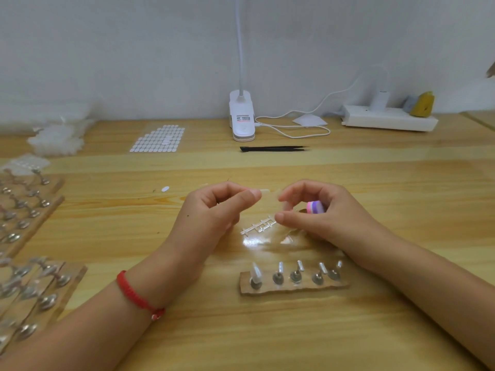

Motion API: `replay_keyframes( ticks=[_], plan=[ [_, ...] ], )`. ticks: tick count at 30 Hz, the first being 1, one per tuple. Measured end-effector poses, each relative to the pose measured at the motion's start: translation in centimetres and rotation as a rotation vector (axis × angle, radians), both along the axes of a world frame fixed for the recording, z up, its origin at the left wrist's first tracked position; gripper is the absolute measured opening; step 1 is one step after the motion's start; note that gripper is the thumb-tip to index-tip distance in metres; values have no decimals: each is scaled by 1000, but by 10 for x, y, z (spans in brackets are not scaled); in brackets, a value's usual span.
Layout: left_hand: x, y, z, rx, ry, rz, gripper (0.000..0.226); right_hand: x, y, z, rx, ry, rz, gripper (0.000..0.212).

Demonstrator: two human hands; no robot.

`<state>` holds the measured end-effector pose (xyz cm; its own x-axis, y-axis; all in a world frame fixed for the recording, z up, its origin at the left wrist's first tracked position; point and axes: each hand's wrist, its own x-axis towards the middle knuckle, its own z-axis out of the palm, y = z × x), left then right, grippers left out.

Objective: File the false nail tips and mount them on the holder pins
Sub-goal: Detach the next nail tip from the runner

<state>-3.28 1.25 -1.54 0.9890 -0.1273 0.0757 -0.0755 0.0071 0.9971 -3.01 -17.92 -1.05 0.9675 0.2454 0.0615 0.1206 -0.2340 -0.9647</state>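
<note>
Red braided bracelet circles the left wrist at the bottom of the view. Just beyond it, on the glossy wooden table, lies a holder strip. It is a clear flat bar with rough edges, carrying 5 round metal bases, each with a short tilted pin. 1 mounted tip, milky white and pointed, stands on the leftmost pin; the other 4 pins show small pale tops.

Past the strip, the left hand has its fingers curled and pinches a false nail tip between thumb and forefinger. The tip is pale, translucent and slim (its outline is blurred). It spans the gap between both hands, and its far end meets the right forefinger. The right hand curls round a small buffer block striped pink, purple and white.

Under the hands lie a clear ladder-shaped plastic sprue and shiny crinkled film. Black tweezers lie farther back.
</note>
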Motion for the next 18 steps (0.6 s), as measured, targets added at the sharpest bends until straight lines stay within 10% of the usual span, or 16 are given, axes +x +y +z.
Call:
replay_keyframes(
  ticks=[9, 18],
  plan=[
    [0, 0, 2, -60, 27, -20, 11, 19, -17, 0, 468, 369, 189, 43],
    [-1, -2, 3, -27, 3, -35, 9, 11, -11, -2, 553, 324, 249, 54]
  ],
)
